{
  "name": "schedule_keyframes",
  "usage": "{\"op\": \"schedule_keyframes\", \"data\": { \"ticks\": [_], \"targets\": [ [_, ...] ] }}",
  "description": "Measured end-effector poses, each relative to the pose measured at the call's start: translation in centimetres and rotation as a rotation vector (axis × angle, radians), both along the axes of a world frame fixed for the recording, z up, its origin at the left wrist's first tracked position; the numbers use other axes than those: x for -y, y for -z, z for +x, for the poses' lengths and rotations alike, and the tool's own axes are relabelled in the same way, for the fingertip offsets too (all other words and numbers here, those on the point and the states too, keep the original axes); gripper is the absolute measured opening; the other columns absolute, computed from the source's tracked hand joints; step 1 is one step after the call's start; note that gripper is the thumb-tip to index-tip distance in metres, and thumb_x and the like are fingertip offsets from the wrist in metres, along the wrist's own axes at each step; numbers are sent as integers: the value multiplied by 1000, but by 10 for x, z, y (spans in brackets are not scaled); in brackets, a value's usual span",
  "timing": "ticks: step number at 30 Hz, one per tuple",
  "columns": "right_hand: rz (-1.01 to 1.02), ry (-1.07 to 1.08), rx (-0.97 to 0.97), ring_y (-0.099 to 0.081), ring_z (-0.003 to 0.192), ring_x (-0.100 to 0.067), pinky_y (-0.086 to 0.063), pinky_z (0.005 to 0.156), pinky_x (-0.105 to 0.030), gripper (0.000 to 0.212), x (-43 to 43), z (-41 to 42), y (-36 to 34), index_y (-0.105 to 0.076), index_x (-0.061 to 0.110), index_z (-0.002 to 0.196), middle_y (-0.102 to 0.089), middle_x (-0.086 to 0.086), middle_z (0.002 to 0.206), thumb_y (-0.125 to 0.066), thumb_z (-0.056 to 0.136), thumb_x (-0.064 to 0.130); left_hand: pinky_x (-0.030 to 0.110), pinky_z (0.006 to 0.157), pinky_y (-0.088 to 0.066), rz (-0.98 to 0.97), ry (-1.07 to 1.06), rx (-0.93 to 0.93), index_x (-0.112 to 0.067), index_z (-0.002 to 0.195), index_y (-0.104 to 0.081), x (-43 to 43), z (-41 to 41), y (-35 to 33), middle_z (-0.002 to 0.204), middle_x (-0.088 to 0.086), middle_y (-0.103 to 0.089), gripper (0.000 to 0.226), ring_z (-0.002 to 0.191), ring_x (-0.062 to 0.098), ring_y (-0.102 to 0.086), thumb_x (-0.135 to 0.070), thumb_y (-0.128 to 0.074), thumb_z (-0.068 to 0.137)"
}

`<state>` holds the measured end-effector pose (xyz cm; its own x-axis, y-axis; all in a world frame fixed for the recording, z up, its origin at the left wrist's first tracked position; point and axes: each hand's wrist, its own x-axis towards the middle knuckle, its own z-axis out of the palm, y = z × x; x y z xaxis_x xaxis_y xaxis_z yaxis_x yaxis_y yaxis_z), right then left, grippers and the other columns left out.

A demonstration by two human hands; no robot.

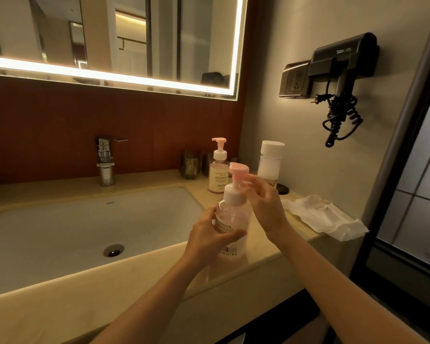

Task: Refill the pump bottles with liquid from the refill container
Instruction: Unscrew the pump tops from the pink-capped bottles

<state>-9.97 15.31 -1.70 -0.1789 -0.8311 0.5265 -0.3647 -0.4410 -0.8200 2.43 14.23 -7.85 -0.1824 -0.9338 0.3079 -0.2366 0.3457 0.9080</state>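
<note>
Two hands work on one bottle at the right end of the sink. The left hand (pixel 210 235) wraps around the clear body of the near pump bottle (pixel 233 217), thumb across the label and fingers curled behind. It holds the bottle upright with its base on the counter (pixel 266 256), just beside the basin's front corner. The right hand (pixel 265 204) reaches in from the right, its fingers bent around the pump's neck and pinching just under the pink head.

Over to the left, the chrome faucet (pixel 106 160) stands behind the white sink basin (pixel 72 219). Behind the hands, a second pump bottle (pixel 217 175) stands upright against the backsplash. The refill container (pixel 271 160), capped in white, stands to its right, close to the wall. A crumpled white cloth (pixel 325 217) lies further right, drooping over the counter's end. Above it hang a wall socket (pixel 296 79) and a black hair dryer (pixel 343 70) with its coiled cord.

The counter strip here is narrow, hemmed by the wall and the basin rim. The wide room lies leftward, over the basin.
</note>
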Motion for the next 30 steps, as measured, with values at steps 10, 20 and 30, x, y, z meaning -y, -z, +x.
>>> {"op": "schedule_keyframes", "data": {
  "ticks": [10, 20, 30],
  "targets": [
    [27, 95, -100, -55, 86, -7, -41, 57, -5, 47, -3, 3, -2, -51, 19, 121, -55, 11, 104, -65, 80, 38, 41, 85, -53, 21, 1, -2, -25, 125, -44, -5, 1, -4, 117, -3, -57, 69, 101, 19, -58, -33, -79, 66],
    [95, 127, -166, -56, 98, -16, -45, 71, -17, 61, -15, 10, -10, -44, 16, 126, -56, -4, 114, -71, 76, 38, 44, 88, -51, 28, 1, -5, -20, 128, -43, -17, 2, -7, 120, 1, -56, 69, 105, 21, -57, -30, -77, 69],
    [35, 61, -73, -59, 102, -19, -50, 75, -18, 51, -17, 7, -20, -48, 11, 125, -60, -5, 117, -69, 80, 21, 42, 86, -52, 20, 19, -15, -24, 122, -47, -4, -3, -2, 114, -1, -58, 65, 100, 19, -59, -32, -79, 65]
  ]
}}
